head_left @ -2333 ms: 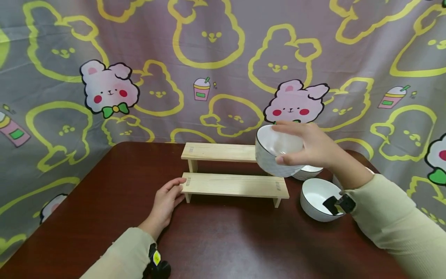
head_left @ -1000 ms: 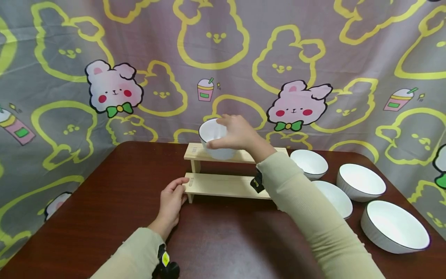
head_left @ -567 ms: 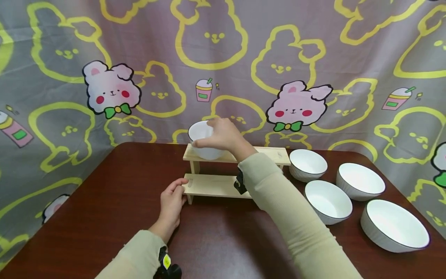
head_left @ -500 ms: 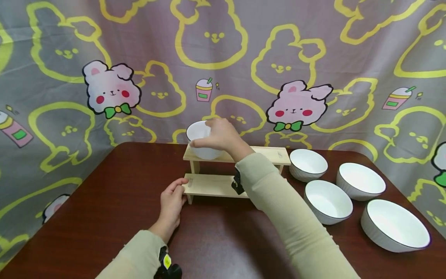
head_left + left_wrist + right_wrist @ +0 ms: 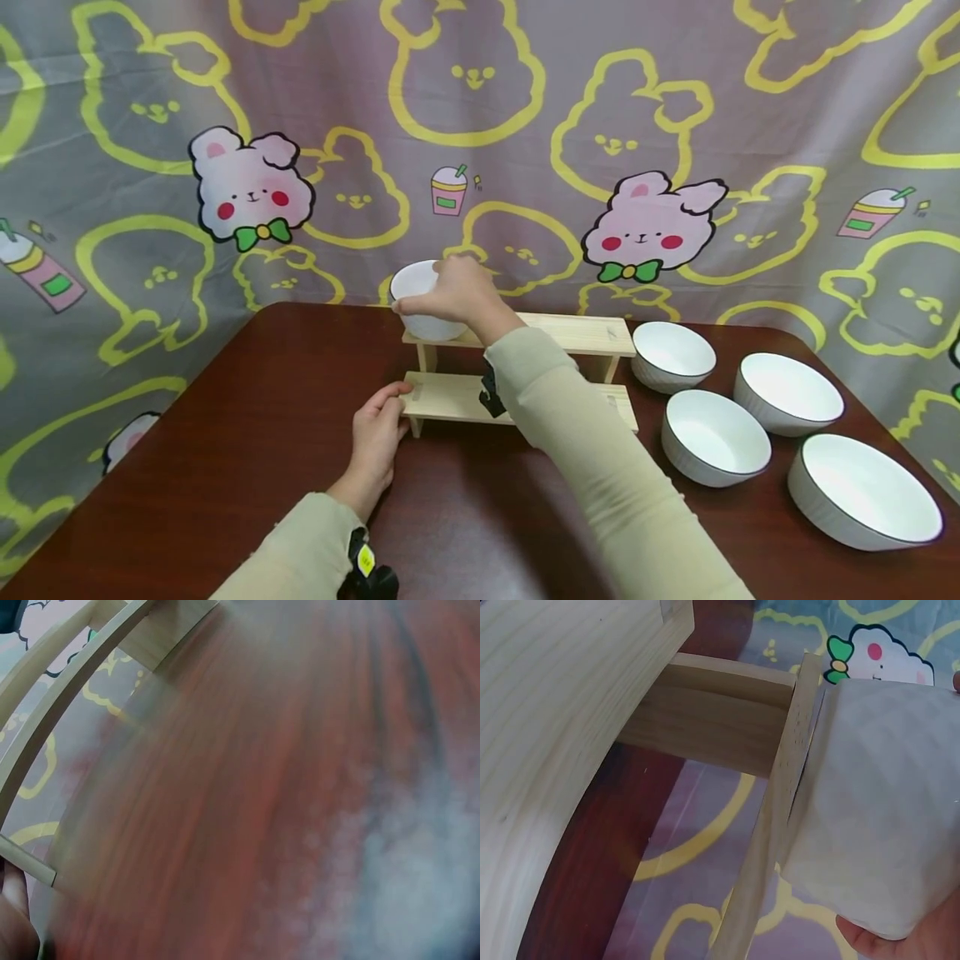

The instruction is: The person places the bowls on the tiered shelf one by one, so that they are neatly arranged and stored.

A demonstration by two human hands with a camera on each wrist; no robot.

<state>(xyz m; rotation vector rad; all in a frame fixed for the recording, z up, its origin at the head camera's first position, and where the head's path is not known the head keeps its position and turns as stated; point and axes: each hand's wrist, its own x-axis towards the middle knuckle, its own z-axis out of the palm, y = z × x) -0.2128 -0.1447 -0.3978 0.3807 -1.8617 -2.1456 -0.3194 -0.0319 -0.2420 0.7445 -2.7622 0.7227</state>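
A two-tier wooden stand (image 5: 577,333) stands on the table, its lower board (image 5: 450,398) nearer to me. My right hand (image 5: 467,293) grips a white bowl (image 5: 414,283) with a dark rim at the left end of the upper tier, thumb on the near side. In the right wrist view, the bowl's patterned outside (image 5: 885,795) sits against the upper board. My left hand (image 5: 377,429) holds the left end of the lower board, thumb near its top. In the left wrist view only a bit of that hand (image 5: 16,915) shows beside the stand.
To the right of the stand are several white bowls: a small one (image 5: 673,354) by the upper tier, one (image 5: 716,437) in front, another (image 5: 787,392) further right and a large one (image 5: 866,492) nearest. A patterned curtain (image 5: 517,108) hangs behind the dark red table (image 5: 247,433).
My right hand has carried the bowl leftward from the stand's right side and lowered it onto the upper tier's left end. My left hand has stayed on the lower board.
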